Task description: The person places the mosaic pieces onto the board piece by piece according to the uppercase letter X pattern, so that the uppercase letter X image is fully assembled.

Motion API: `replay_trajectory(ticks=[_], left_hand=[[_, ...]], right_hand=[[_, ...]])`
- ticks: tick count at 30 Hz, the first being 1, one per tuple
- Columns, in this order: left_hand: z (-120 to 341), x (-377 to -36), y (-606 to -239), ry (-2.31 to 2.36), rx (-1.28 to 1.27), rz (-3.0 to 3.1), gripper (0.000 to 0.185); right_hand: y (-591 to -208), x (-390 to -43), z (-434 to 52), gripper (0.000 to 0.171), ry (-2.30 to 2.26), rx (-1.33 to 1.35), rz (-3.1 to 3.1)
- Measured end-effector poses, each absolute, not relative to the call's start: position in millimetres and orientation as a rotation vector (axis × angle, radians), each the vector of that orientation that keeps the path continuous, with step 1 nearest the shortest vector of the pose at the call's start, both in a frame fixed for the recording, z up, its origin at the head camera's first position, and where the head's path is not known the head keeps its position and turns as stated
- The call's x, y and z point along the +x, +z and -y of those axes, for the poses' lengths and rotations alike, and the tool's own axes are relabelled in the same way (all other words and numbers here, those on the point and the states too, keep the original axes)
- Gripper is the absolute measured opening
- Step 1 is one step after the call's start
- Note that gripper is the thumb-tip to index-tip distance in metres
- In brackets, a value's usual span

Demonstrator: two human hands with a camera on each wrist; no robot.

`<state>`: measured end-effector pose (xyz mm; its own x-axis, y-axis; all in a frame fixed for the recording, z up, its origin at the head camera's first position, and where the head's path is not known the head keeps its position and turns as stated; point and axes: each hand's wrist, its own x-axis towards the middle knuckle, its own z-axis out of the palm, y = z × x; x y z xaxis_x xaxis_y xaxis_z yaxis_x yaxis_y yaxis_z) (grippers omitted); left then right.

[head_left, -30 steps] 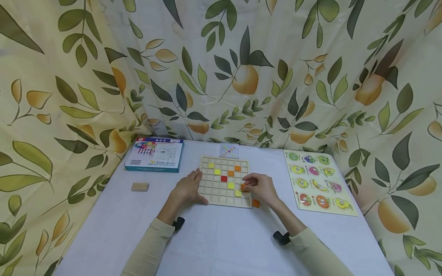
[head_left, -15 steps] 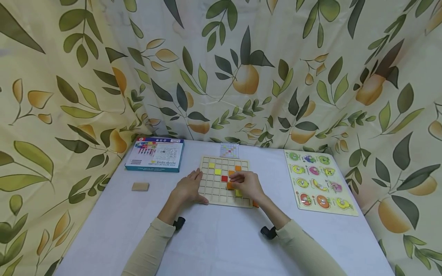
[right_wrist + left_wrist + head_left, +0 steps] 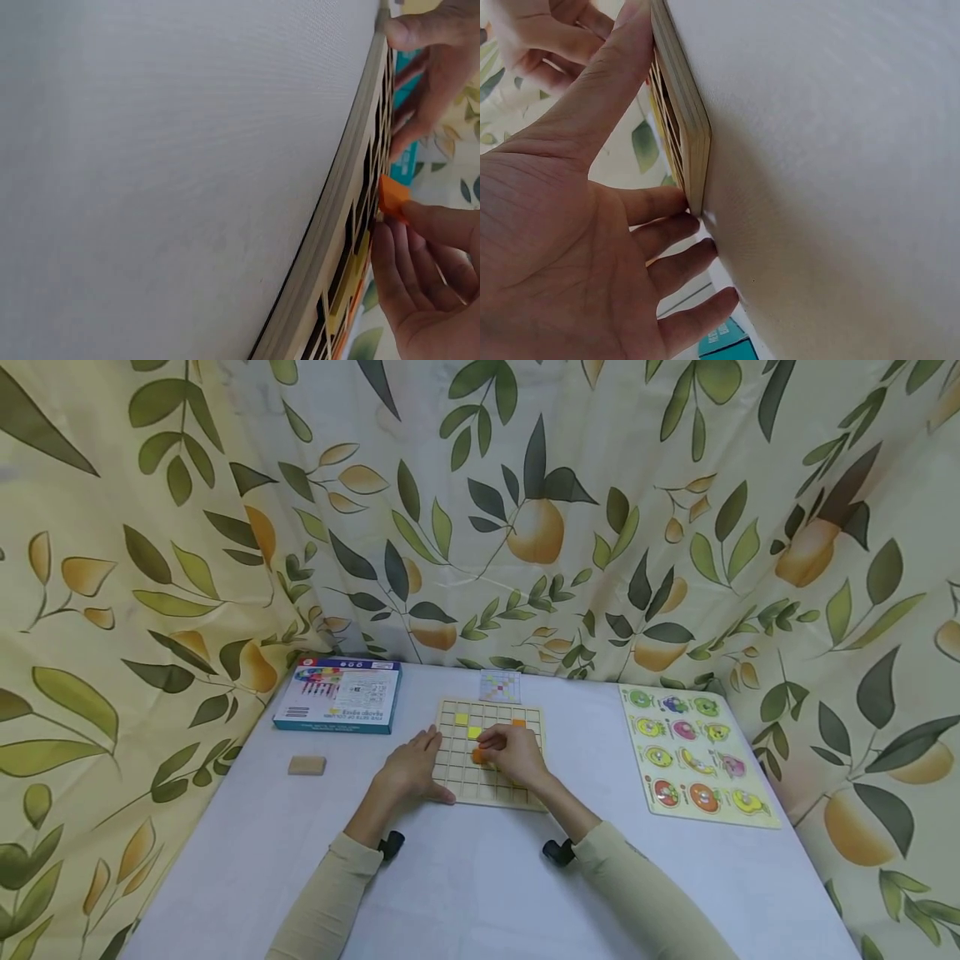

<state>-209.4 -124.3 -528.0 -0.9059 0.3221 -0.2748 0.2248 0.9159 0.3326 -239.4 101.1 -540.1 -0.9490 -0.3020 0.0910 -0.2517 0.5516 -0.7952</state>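
A wooden grid board (image 3: 457,777) lies mid-table, with yellow tiles (image 3: 461,718) and an orange tile (image 3: 518,723) in its cells. My left hand (image 3: 420,767) rests flat against the board's left edge, thumb along the front corner; the left wrist view shows its fingers (image 3: 667,259) straight beside the board's rim (image 3: 686,127). Over the board's middle, my right hand (image 3: 491,752) pinches a small orange tile (image 3: 478,757). In the right wrist view the orange tile (image 3: 391,196) sits at the fingertips (image 3: 420,225), touching the board's grid (image 3: 337,225). The cells under the right hand are hidden.
A blue box (image 3: 337,695) lies at the back left and a small wooden block (image 3: 307,765) near the left edge. A pattern card (image 3: 499,686) sits behind the board. A fruit peg puzzle (image 3: 697,752) lies at the right. Leaf-print curtains enclose the table.
My right hand has carried the orange tile leftward, from the board's right edge to its middle columns. The left hand has stayed on the board's left edge.
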Motion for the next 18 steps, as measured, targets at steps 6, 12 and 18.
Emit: replay_trajectory(ticks=[6,12,18], left_hand=[[125,-210,-528,0.409,0.403,-2.75,0.125],[125,-210,-529,0.403,0.416,-2.754,0.126],[126,-210,-530,0.405,0.402,-2.753,0.127]], right_hand=[[-545,-242,-96,0.016,-1.342,-0.525,-2.723],[-548,-242,-90,0.015,-1.268,-0.57,-2.749],[-549,-241,-86,0.017,-1.204,-0.582,-2.777]])
